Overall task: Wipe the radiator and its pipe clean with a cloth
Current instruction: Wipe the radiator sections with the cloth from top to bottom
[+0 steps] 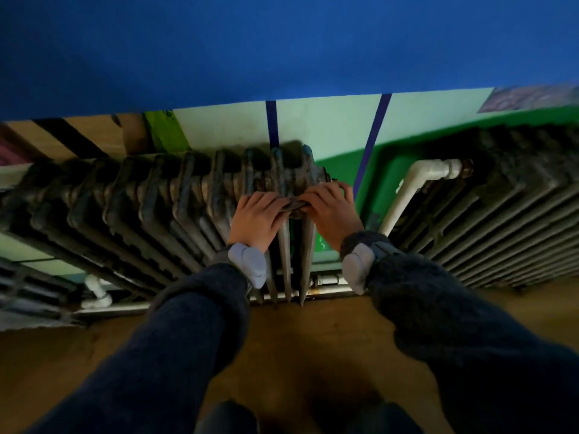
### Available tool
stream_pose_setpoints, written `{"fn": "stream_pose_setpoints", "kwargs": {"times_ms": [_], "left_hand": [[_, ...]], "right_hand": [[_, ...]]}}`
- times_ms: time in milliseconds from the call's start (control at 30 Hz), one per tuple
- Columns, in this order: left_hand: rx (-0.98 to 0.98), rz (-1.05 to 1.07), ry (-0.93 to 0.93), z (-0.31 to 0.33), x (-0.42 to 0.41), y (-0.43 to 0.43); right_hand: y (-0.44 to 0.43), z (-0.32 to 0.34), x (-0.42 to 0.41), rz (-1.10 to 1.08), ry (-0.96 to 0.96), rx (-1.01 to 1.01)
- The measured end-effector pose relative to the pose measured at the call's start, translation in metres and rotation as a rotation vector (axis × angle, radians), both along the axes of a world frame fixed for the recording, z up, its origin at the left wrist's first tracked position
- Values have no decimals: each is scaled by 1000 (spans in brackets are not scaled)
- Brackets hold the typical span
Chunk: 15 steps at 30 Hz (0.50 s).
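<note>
Deep blue wall [282, 42] filled the upper half of the view. Below it ran a pale green band [326, 123] crossed by two dark blue stripes [272, 123], with a brighter green patch [398, 158] beside it. Brown floor [297, 346] spread underneath. A dark, grimy cast-iron radiator [150, 195] ran along the wall from the left to the middle. A second radiator [501, 208] stood to its right, apart from it. Two dark sleeves [175, 333] reached forward from the bottom edge. Between the two radiators a white pipe [413, 186] bent down from the second radiator's top corner toward the floor, just right of the right hand and untouched.

The left hand [257, 216] and the right hand [329, 211] lay side by side on the upper front of the radiator's rightmost sections. The fingers of both were curled over and gripping a dark, bunched cloth [293, 207], which stretched between them and pressed on the metal. A pale grey band [249, 261] sat on each wrist. A blurred picture [529, 97] at the upper right and small marks on a lime strip [166, 126] were too smeared to read.
</note>
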State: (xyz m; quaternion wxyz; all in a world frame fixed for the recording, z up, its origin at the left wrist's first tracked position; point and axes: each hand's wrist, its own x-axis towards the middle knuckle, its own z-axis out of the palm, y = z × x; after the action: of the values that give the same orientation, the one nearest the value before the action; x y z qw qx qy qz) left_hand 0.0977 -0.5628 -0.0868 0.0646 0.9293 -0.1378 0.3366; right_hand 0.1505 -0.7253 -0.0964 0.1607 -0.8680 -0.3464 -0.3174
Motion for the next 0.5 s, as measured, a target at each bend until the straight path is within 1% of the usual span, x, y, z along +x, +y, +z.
{"fn": "stream_pose_setpoints", "kwargs": {"times_ms": [133, 233, 333, 400, 467, 500], "left_hand": [[-161, 40, -71, -14, 1, -9], [-293, 102, -143, -25, 4, -19], [-443, 105, -235, -33, 8, -30], [-459, 87, -344, -46, 13, -31], [-445, 64, -413, -55, 18, -29], [-438, 53, -415, -54, 18, -29]], "right_hand": [[7, -4, -4, 45, 71, 161], [10, -9, -3, 66, 76, 262], [13, -11, -3, 96, 66, 338], [14, -22, 0, 114, 11, 399], [17, -32, 3, 129, -51, 434], [18, -32, 3, 136, -66, 440]]}}
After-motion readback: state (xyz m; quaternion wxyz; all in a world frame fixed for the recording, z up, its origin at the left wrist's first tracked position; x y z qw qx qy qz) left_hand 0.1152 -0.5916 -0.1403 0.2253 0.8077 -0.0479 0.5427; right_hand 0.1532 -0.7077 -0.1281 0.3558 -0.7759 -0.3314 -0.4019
